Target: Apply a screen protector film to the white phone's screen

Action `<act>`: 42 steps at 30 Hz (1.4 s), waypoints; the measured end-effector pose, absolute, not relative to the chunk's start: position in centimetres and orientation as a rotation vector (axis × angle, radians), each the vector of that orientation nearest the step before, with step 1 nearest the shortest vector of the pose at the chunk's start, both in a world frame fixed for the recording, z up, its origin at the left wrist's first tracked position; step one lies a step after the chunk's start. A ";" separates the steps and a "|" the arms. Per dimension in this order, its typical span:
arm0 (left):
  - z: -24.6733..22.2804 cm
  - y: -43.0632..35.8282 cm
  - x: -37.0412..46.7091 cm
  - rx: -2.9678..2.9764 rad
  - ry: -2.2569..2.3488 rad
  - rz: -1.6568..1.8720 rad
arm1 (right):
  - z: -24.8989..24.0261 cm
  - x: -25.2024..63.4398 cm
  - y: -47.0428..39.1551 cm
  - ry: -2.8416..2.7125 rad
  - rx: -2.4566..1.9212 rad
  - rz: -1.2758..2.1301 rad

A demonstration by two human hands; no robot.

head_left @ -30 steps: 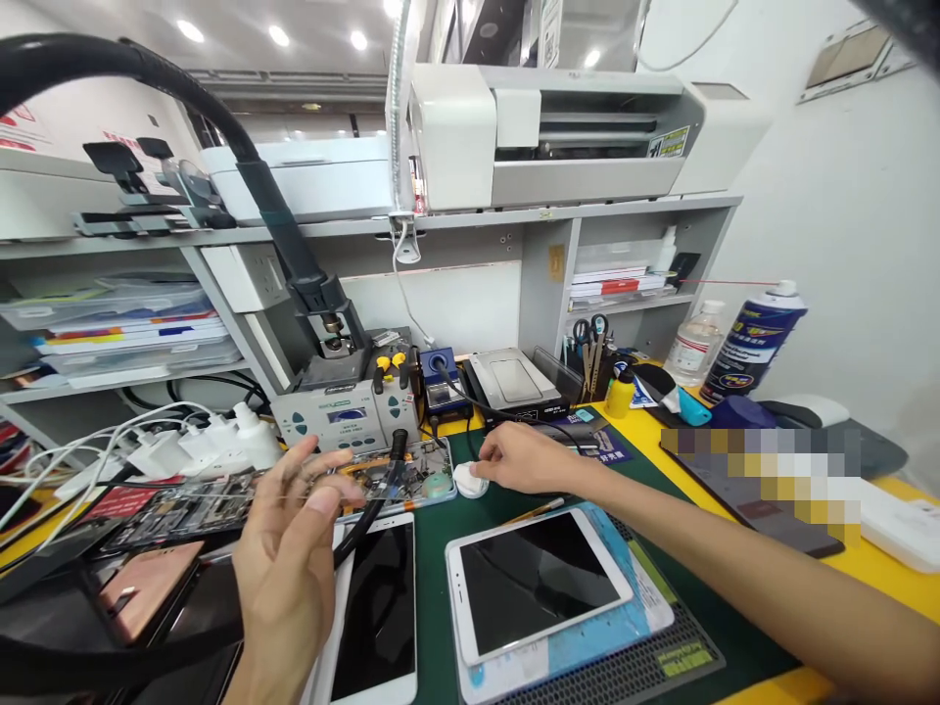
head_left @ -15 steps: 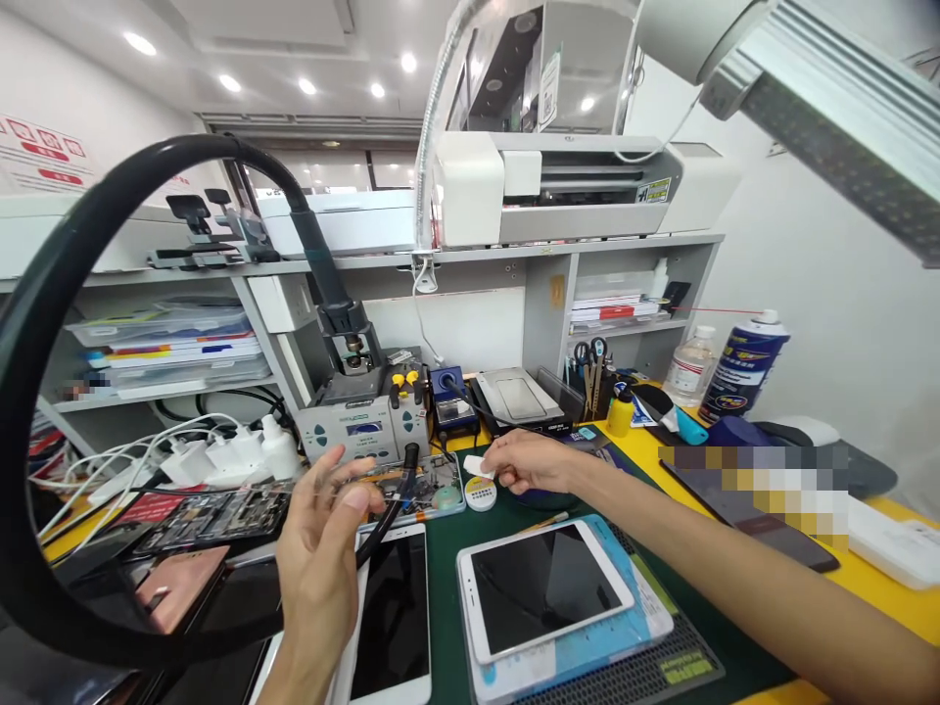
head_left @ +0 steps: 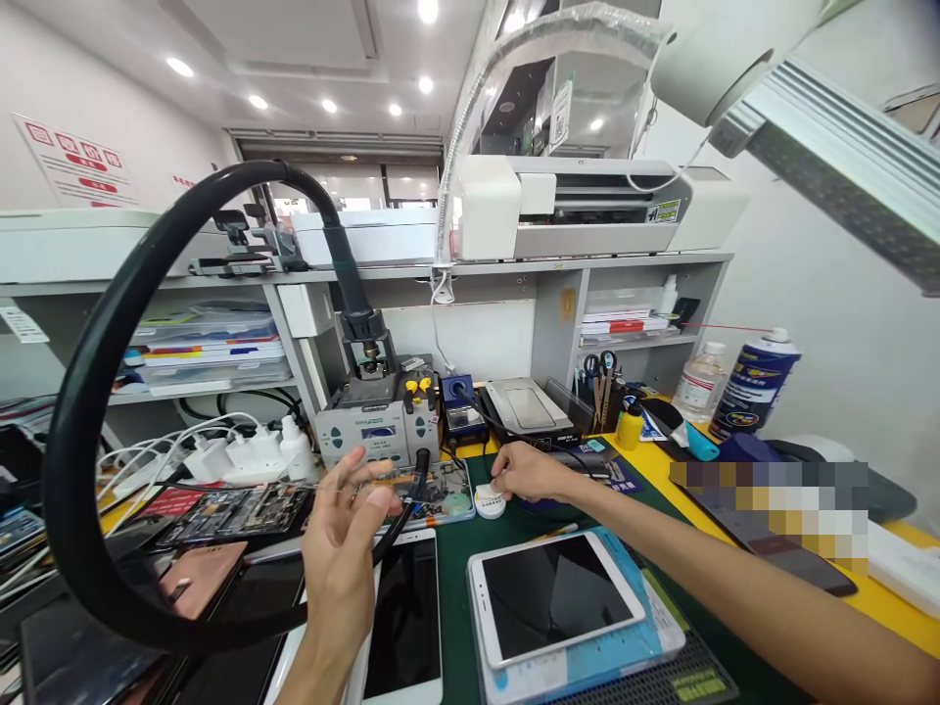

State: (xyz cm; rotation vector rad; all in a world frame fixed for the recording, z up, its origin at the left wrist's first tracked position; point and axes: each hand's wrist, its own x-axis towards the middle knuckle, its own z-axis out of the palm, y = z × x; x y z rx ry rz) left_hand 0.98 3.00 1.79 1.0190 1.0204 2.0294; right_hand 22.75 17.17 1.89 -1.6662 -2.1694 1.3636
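Note:
My left hand (head_left: 344, 553) is raised over the near left of the bench, thumb and forefinger pinched on a thin metal tool, apparently tweezers (head_left: 400, 497), which points right across an opened phone in a clear tray (head_left: 441, 482). My right hand (head_left: 530, 470) reaches in from the right, with its fingertips on the lid of a small round white tin (head_left: 489, 505) on the green mat (head_left: 451, 587). A white tablet (head_left: 559, 597) lies face up on a blue pad just in front of that hand. Beneath my left hand lies a white phone (head_left: 405, 617).
A hot-air station (head_left: 371, 429) stands behind the tray, and its thick black hose (head_left: 88, 411) loops wide to the left. White chargers (head_left: 250, 452), phone parts, a small blue station (head_left: 462, 411), a scissors holder (head_left: 598, 387) and a spray can (head_left: 753, 384) crowd the bench. A lamp head (head_left: 822, 117) hangs at upper right.
My right hand lifted the white lid off the tin, then brought it back down onto the tin. My left hand stayed raised. The view tilted upward.

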 end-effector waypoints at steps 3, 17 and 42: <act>1.8 3.0 1.0 1.030 1.030 2.020 | 2.2 22.7 16.9 -2.222 -1.654 1.357; 1.6 2.9 1.1 1.019 1.050 1.995 | 2.2 21.8 16.5 -2.450 -1.579 1.022; 0.9 3.1 2.1 1.223 1.022 1.893 | 6.2 32.4 11.0 -2.065 -0.998 1.252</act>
